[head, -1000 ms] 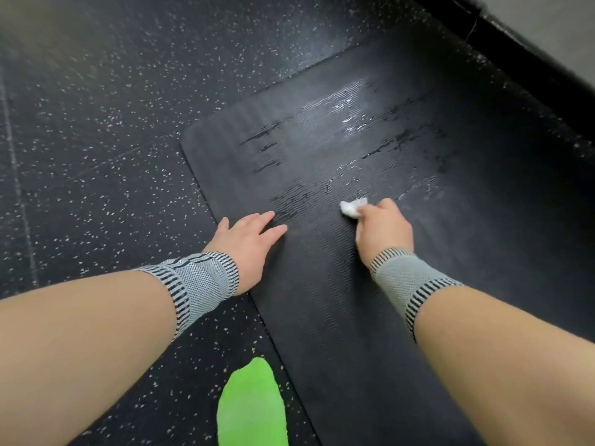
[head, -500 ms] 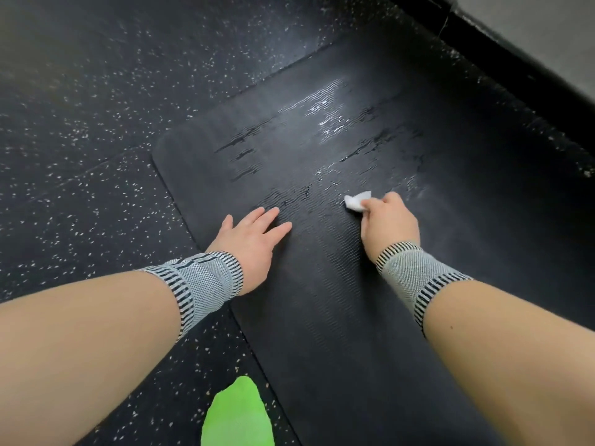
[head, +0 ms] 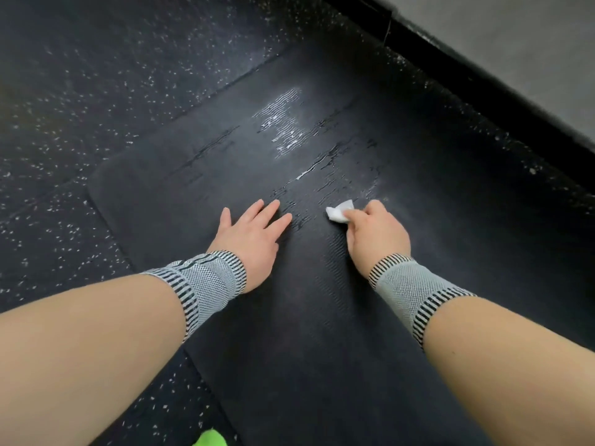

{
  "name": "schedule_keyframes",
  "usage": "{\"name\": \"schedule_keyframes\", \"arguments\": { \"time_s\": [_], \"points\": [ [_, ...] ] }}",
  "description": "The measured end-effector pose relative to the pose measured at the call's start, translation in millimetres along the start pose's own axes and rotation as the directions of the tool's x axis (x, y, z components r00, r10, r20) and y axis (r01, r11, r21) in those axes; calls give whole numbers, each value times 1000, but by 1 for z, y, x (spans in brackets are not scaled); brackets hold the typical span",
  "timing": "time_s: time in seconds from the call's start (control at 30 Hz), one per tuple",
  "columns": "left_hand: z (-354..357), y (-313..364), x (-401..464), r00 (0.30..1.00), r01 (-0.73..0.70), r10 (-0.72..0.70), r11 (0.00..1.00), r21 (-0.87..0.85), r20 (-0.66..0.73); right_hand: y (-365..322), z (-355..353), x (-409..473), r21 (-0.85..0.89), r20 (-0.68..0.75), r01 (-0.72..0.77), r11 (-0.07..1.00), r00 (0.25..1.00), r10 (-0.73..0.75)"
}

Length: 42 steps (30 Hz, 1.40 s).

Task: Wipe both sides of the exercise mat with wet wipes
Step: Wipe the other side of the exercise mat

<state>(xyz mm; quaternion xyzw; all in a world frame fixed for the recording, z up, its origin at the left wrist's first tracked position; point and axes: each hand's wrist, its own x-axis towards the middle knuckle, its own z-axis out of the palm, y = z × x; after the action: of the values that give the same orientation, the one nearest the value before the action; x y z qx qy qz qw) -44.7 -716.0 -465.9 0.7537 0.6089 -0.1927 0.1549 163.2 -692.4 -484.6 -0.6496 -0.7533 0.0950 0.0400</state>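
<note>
Pinching the wet wipe (head: 339, 214), the right hand (head: 375, 235) should sweep toward twelve o'clock across the mat (head: 322, 349) while the flat, released left hand (head: 251, 236) pins it.

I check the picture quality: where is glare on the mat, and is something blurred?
Head view: the wet streaks on the exercise mat shine white beyond the right hand holding the wipe; the speckled floor at far left looks smeared; the wide lens bends the forearms; the left hand is sharp.
</note>
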Motion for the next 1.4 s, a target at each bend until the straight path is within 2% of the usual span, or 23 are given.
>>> {"name": "schedule_keyframes", "arguments": {
  "time_s": [0.03, 0.1, 0.17, 0.23, 0.3, 0.37, 0.43, 0.47, 0.5, 0.6, 0.67, 0.73, 0.8, 0.87, 0.9, 0.93, 1.03, 1.1, 1.17, 1.2, 1.27, 1.3, 1.4],
  "points": [
    [-1, 2, 4, 1000, -1, 1, 1000, -2, -6, -5, 1, -4, 14, 7, 16, 1000, 1000, -16],
    [-1, 5, 13, 1000, 1, -2, 1000, -7, -31, -21, 6, -19, 35, 48, 182, 983, 982, -184],
    [-4, 8, 23, 999, 0, -1, 1000, -20, -41, -26, 10, -31, 78, 96, 366, 927, 923, -372],
    [-8, 12, 34, 999, 0, -2, 999, -36, -49, -12, 7, -20, 57, 117, 446, 893, 886, -449],
    [-15, 15, 45, 998, -5, 2, 999, -51, -57, 10, 1, 3, 22, 92, 361, 932, 928, -361],
    [-20, 19, 53, 998, -16, 13, 999, -47, -57, 35, -7, 29, -33, 25, 98, 995, 995, -97],
    [-25, 22, 62, 998, -23, 20, 999, -40, -55, 46, -13, 41, -5, -38, -99, 995, 994, 99],
    [-27, 23, 66, 998, -23, 21, 999, -38, -58, 43, -14, 40, -4, -44, -106, 994, 993, 106],
    [-29, 25, 70, 998, -23, 20, 999, -39, -60, 38, -11, 36, -13, -22, -50, 999, 999, 49],
    [-37, 35, 83, 997, -32, 29, 999, -38, -66, 22, -2, 16, 43, 57, 286, 957, 956, -288],
    [-43, 40, 91, 997, -51, 50, 999, -19, -52, 33, -3, 19, 62, 55, 396, 916, 915, -399],
    [-51, 44, 98, 998, -59, 59, 998, 15, -15, 55, -10, 40, 17, 58, 329, 944, 942, -330],
    [-58, 47, 102, 998, -62, 60, 996, 70, 32, 84, -18, 64, -29, 21, 96, 995, 995, -95],
    [-64, 48, 104, 996, -65, 58, 990, 124, 63, 102, -23, 81, -29, -49, -141, 990, 989, 139],
    [-66, 48, 104, 996, -67, 56, 988, 143, 73, 102, -23, 82, -31, -63, -162, 986, 985, 159],
    [-68, 49, 104, 995, -69, 56, 985, 157, 87, 95, -22, 80, -56, -27, -114, 992, 993, 113],
    [-75, 53, 105, 992, -75, 52, 977, 201, 113, 72, -18, 59, -60, 124, 215, 975, 971, -206],
    [-81, 55, 108, 990, -79, 49, 969, 234, 132, 81, -22, 62, -44, 122, 314, 949, 944, -306],
    [-86, 59, 111, 986, -81, 38, 960, 269, 161, 107, -24, 83, -81, 65, 227, 971, 973, -222],
    [-87, 60, 114, 984, -78, 29, 956, 283, 176, 123, -26, 95, -85, 24, 96, 992, 995, -95],
    [-90, 63, 117, 981, -70, 9, 949, 309, 196, 145, -28, 110, -15, -74, -178, 984, 981, 176],
    [-92, 65, 118, 980, -64, -1, 946, 319, 200, 146, -26, 114, 0, -93, -222, 975, 971, 221],
    [-96, 70, 120, 980, -43, -24, 944, 327, 196, 136, -22, 109, -37, -14, -59, 998, 998, 58]
  ]
}}
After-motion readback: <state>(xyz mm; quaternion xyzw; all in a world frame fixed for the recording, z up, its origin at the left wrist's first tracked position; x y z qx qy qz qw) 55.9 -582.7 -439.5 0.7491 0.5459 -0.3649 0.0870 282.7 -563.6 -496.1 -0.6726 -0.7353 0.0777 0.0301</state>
